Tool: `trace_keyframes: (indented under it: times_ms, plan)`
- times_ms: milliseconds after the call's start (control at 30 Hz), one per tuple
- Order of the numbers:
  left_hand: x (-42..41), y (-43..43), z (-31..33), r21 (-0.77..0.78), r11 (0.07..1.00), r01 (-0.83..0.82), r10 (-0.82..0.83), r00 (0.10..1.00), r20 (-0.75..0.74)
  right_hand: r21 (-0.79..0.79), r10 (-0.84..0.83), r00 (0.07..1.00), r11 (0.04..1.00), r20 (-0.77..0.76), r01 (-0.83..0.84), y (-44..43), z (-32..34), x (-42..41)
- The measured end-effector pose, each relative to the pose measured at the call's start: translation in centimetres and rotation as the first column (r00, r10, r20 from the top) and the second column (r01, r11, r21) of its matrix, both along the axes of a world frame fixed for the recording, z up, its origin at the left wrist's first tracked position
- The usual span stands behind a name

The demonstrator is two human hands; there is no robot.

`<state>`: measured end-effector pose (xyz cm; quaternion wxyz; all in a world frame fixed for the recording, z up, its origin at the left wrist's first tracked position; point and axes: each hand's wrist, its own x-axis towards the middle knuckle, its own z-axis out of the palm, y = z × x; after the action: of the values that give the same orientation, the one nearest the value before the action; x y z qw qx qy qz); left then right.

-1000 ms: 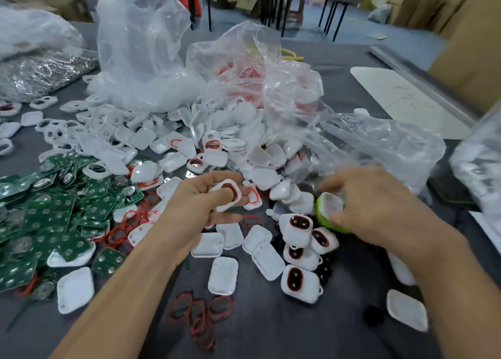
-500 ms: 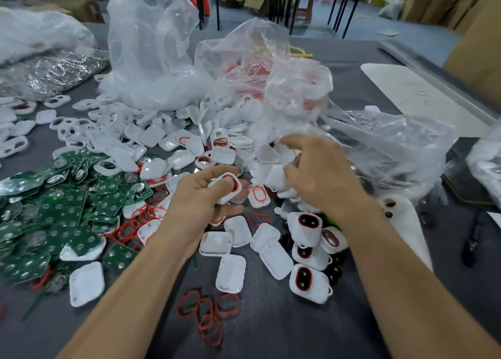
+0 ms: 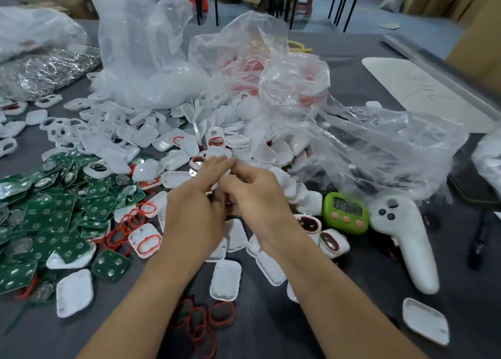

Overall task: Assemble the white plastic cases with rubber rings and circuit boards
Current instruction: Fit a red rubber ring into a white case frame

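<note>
1. White plastic shows only as a sliver of the white case (image 3: 215,187), held above the grey table (image 3: 339,291) just in front of the heap. The left hand (image 3: 195,212) and right hand (image 3: 257,201) both curl and pinch their fingers onto it, and the rest is hidden.
2. The red rubber rings (image 3: 200,323) look thin and floppy. Pressed unevenly, one would likely twist out of its seat and leave a gap.
3. The loose shells (image 3: 225,280) are smooth, rounded rectangles. A slipped piece could vanish among these look-alikes.
4. The circuit boards (image 3: 65,217) are flat, rigid and green with silvery domes. One seated askew might stop the case closing.
5. The clear bags (image 3: 146,49) are crinkly and slack and could snag a reaching wrist.
</note>
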<state>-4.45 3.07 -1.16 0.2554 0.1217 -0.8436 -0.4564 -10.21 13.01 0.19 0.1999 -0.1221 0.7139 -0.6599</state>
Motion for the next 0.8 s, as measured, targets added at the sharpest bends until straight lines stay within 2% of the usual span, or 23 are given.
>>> trace_keyframes:
  times_ms: [67,133,200,233,333,467,567,700,800]
  plan:
    - [-0.2,0.1,0.3,0.075,0.995,0.068,-0.072,0.996,0.057,-0.074,-0.024,0.997,0.997,0.069,0.029,0.3,0.1,-0.2]
    - [-0.4,0.2,0.3,0.257,0.961,0.100,-0.125,0.989,0.081,-0.134,-0.035,0.989,0.989,0.141,0.054,0.9,0.2,-0.7]
    - [-0.6,0.0,0.2,0.385,0.920,0.072,-0.099,0.994,0.051,-0.169,-0.018,0.986,0.985,0.165,0.046,1.3,0.4,-1.0]
    - [-0.6,-0.2,0.2,0.397,0.916,0.047,-0.073,0.996,0.049,-0.167,-0.011,0.989,0.985,0.148,0.036,1.5,0.5,-1.1]
    - [-0.5,-0.6,-0.1,0.347,0.937,0.039,-0.064,0.996,0.061,-0.077,-0.026,0.998,0.997,0.054,0.030,2.0,0.7,-1.2]
    - [-0.2,-0.3,0.4,0.290,0.956,-0.040,0.028,0.999,0.046,0.138,-0.047,0.990,0.988,-0.134,0.065,2.5,0.8,-1.2]
    - [-0.2,-0.5,0.4,0.263,0.962,-0.069,0.061,0.997,0.039,0.204,-0.005,0.963,0.977,-0.271,0.062,2.3,0.6,-0.8]
    - [-0.3,-0.8,0.2,0.257,0.964,-0.066,0.050,0.996,0.069,0.413,0.067,0.881,0.898,-0.468,0.151,2.1,0.4,-0.6]
    - [-0.2,-0.4,0.4,0.223,0.974,-0.032,0.024,0.999,0.041,0.463,0.065,0.868,0.864,-0.492,0.198,2.2,0.4,-0.7]
